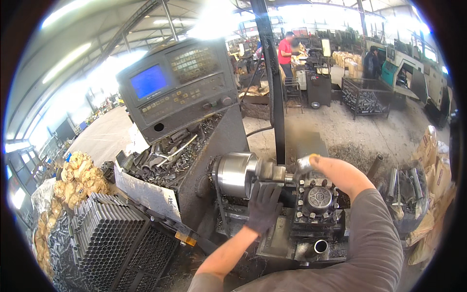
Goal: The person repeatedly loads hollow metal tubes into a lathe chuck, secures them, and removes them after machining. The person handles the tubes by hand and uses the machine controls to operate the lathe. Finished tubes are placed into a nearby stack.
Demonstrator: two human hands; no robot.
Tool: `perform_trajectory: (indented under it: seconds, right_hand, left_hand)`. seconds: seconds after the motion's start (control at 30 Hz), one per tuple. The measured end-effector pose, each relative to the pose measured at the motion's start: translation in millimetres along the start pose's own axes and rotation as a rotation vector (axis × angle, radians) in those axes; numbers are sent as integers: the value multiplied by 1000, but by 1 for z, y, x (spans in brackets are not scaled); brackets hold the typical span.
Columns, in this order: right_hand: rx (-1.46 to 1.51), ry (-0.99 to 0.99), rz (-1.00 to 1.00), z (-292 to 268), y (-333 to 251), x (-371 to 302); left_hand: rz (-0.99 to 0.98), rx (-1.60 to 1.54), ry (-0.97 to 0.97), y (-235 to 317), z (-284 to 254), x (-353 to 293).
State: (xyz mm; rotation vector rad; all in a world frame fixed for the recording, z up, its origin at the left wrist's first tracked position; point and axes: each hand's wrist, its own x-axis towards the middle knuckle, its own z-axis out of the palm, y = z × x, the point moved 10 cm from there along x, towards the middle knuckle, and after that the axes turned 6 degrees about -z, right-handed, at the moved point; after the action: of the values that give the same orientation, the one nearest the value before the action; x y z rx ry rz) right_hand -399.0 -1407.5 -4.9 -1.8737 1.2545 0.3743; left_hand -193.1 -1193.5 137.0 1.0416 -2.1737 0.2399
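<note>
My left hand [264, 207], in a dark grey glove, is open with its fingers stretched out just below the jaws [269, 171] of a shiny lathe chuck [234, 174]. Whether its fingertips touch the metal cannot be told. My right arm reaches over the square tool post [318, 198], which has bolts around its top. At the arm's end, my right hand [305, 164] shows as a small, blurred grey shape with a yellow edge, to the right of the jaws. Its fingers and anything in them cannot be made out.
A control panel [175, 80] with a blue screen stands behind a chip-strewn tray [146, 194] holding tools. Stacked metal tubes [104, 238] lie at lower left. One short tube [320, 246] sits below the tool post. A bin [413, 221] and paper sacks [433, 194] stand right. Two people are farther back.
</note>
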Motion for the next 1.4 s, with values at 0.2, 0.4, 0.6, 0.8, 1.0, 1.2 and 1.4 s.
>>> perform_trajectory:
  seconds: [0.2, 0.4, 0.6, 0.8, 1.0, 1.2, 1.4]
  right_hand:
    - [-29, -248, 78, 16, 26, -2]
    - [-502, 223, -101, 9, 58, -51]
    - [-407, 831, 66, -29, 46, -230]
    - [-205, 1068, 88, 10, -11, -339]
    - [227, 1202, 622, 267, 109, -477]
    - [454, 916, 1273, 501, 183, -487]
    - [598, 1131, 186, 304, 15, -392]
  left_hand:
    - [142, 298, -132, 1, 111, 65]
    - [105, 368, -94, -15, 167, 78]
    - [-24, 101, -463, -15, 139, 130]
    - [358, -51, -368, 97, 110, 195]
    - [-88, -215, -506, -37, 158, 233]
    - [-434, 110, -487, -163, 175, 265]
    - [-436, 151, -607, -131, 149, 244]
